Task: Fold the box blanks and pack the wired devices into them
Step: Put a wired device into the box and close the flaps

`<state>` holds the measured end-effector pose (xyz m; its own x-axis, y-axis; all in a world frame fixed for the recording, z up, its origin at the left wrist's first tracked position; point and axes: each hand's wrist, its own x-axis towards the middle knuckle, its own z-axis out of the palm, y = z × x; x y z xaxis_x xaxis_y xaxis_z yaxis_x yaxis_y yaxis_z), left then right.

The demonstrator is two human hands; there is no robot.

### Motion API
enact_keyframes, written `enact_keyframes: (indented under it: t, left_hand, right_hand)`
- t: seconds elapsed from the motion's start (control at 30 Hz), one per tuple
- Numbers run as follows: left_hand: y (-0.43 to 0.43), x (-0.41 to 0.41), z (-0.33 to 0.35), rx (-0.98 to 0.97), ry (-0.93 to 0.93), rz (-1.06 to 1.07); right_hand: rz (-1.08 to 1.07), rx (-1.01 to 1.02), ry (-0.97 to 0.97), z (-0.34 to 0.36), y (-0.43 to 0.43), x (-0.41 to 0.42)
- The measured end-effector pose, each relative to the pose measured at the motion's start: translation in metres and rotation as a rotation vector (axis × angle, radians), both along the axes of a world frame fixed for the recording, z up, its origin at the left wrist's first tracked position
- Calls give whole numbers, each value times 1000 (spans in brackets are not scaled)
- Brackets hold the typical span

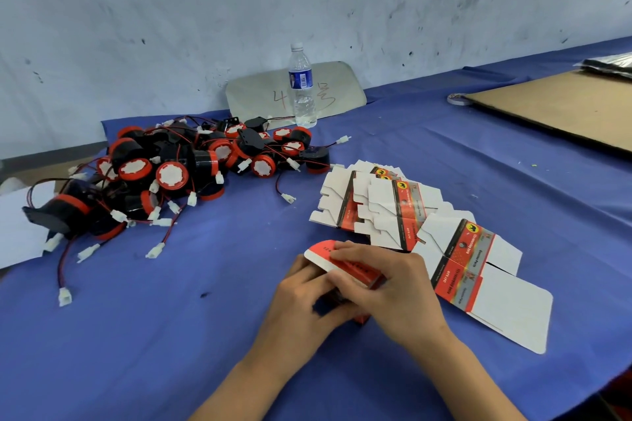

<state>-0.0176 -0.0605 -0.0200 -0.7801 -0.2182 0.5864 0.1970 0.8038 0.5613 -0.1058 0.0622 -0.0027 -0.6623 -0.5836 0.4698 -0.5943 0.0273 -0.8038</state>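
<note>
- Both hands together low in the centre of the frame, working one red box on the blue tablecloth.
- Right hand laid over the top of the box, fingers reaching left along its red face and curled down against it; fingertips pressing near the rounded, white-lined flap that sticks out at the box's upper-left end.
- Left hand wrapped around the near side of the box from the left, fingers curled under the flap and into the open end; thumb hidden beneath the right hand.
- Something dark visible between the two hands inside the box's open end; too covered to tell what.
- Grip overall: closed on the box with both hands, no gap showing between fingers and card.
- Flat box blanks fanned out just right of and above the hands, white undersides and red-and-grey printed panels showing; nearest blank lying at right centre, touching the right wrist area.
- Pile of wired devices at left centre: black round bodies with red rims and white faces, red-and-black leads ending in white connectors trailing toward the lower left.
- Clear water bottle upright at upper centre, just behind the pile, in front of a grey board with handwritten marks leaning on the scuffed wall.
- Brown cardboard sheet flat at upper right, a tape roll at its left edge.
</note>
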Motion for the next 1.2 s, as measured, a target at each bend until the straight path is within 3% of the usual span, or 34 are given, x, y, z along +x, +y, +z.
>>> enact_keyframes:
  t: [0.17, 0.43, 0.7, 0.97, 1.2]
  left_hand:
    - [4, 1, 3, 100, -41, 46]
    - [8, -1, 0, 466, 22, 235]
    - [4, 0, -3, 425, -88, 199]
    - [0, 1, -2, 343, -107, 184]
    - [-6, 3, -4, 340, -134, 180]
  right_hand:
    - [-58, -65, 66, 7, 0, 1]
    - [-159, -37, 233, -5, -6, 2]
    - [-27, 147, 156, -5, -7, 0]
    - [253, 329, 122, 5, 3, -10]
    - [413, 376, 78, 7, 12, -22]
